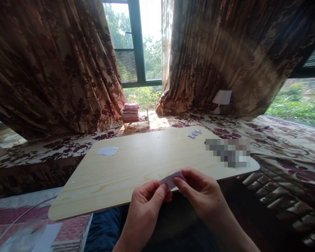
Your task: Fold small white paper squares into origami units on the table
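Observation:
Between both hands is a small folded piece of white paper [171,180], held up near the table's front edge. My left hand [148,199] pinches its left end between thumb and fingers. At the right end, my right hand [199,185] grips it the same way, thumb on the near face. Beneath and beyond lies a pale wood-grain table [131,171]. A flat white sheet of paper [107,151] rests on its left side. Several small folded white pieces [194,133] sit together near the far right edge.
A pixelated patch [228,152] covers something at the table's right. Behind stand a small rack with striped folded cloths [130,112] and a white-shaded lamp [222,98] on a floral cover. A cable [21,217] and another white sheet [47,238] lie at lower left.

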A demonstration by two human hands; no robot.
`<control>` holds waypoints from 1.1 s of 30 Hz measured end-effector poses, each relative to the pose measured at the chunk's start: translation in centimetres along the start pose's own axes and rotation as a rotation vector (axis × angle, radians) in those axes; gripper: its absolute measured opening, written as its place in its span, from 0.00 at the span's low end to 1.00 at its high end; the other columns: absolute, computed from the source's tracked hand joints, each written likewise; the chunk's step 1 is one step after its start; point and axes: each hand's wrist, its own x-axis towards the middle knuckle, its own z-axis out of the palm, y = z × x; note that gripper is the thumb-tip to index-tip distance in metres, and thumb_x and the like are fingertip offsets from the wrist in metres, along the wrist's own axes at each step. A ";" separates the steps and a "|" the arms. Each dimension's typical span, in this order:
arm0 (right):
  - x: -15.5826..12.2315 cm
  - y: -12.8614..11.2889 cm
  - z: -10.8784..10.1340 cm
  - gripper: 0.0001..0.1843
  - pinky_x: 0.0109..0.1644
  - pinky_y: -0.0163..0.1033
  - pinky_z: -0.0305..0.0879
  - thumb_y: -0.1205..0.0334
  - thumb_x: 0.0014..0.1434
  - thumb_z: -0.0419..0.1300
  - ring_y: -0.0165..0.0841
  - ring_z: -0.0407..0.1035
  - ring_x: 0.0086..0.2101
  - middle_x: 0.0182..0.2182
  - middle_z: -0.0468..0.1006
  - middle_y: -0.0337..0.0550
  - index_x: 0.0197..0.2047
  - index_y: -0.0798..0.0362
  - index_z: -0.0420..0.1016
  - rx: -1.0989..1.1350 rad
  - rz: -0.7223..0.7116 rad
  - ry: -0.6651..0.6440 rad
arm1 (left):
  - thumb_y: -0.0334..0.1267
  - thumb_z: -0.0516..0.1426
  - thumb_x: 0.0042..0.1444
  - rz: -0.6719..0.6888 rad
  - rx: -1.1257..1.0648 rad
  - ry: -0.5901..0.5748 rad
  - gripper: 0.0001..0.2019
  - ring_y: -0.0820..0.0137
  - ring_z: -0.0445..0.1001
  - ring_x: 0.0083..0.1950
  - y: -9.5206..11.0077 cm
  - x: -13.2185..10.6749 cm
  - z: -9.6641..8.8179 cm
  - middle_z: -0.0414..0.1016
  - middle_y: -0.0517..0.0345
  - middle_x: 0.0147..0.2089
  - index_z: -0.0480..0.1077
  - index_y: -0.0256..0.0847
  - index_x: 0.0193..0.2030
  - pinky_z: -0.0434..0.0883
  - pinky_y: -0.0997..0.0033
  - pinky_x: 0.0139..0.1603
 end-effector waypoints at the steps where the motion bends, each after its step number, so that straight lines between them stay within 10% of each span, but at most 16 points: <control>1: 0.0 -0.1 0.0 0.09 0.36 0.36 0.67 0.55 0.57 0.62 0.32 0.70 0.31 0.29 0.76 0.41 0.34 0.53 0.75 -0.019 -0.001 -0.002 | 0.43 0.59 0.56 0.001 -0.008 0.007 0.12 0.70 0.70 0.34 -0.1 0.1 0.0 0.75 0.57 0.29 0.75 0.35 0.29 0.66 0.75 0.38; 20: 0.3 0.8 0.9 0.12 0.34 0.34 0.61 0.54 0.59 0.58 0.30 0.64 0.28 0.25 0.69 0.36 0.31 0.53 0.70 -0.069 0.009 -0.040 | 0.34 0.54 0.59 0.343 0.387 0.149 0.11 0.70 0.68 0.32 0.2 0.1 0.7 0.68 0.59 0.27 0.69 0.37 0.26 0.65 0.72 0.36; 33: 0.5 1.1 0.7 0.16 0.29 0.33 0.58 0.48 0.56 0.60 0.28 0.60 0.26 0.23 0.67 0.35 0.30 0.54 0.71 -0.014 0.108 -0.042 | 0.41 0.55 0.59 0.172 0.236 -0.002 0.12 0.71 0.66 0.33 -0.1 0.3 -0.9 0.69 0.58 0.28 0.71 0.36 0.28 0.62 0.74 0.35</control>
